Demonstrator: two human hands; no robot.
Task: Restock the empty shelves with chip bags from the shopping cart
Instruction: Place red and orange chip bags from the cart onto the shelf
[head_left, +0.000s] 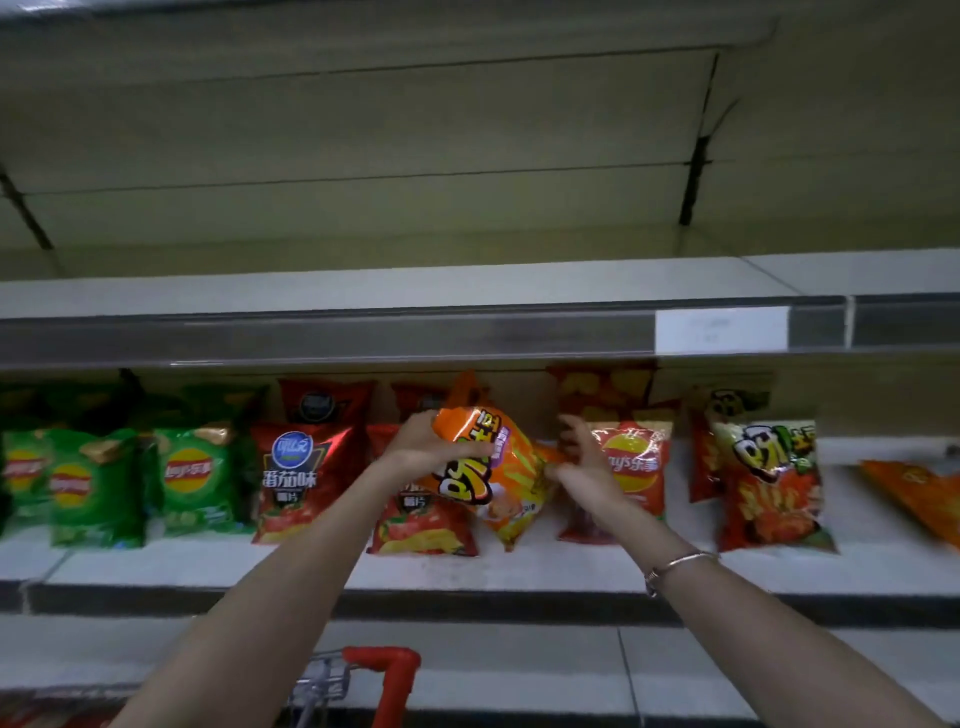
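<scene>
Fingers of the left hand (422, 446) curl over the upper left corner of the orange chip bag (493, 467) and grip it, while the right hand (582, 465) is spread and loosely clawed just beside the bag's right edge; its thumb looks to be touching the foil, but blur makes contact hard to confirm, and it holds nothing that shows. The bag hangs tilted in front of the stocked shelf (519, 569), its long axis running from upper left down to lower right, the bottom corner close above the shelf board. It sits between the red tomato bags (306, 478) on the left and the red Lay's bag (636, 462) behind the right hand, so the gap it probably belongs in lies straight ahead and slightly down. The left hand is the one carrying; the right is nearer the free side for steadying. What stands behind the bag in that gap is hidden. The upper shelf (363, 291) holds no bags, and only the red handle of the shopping cart (385, 670) shows below.
</scene>
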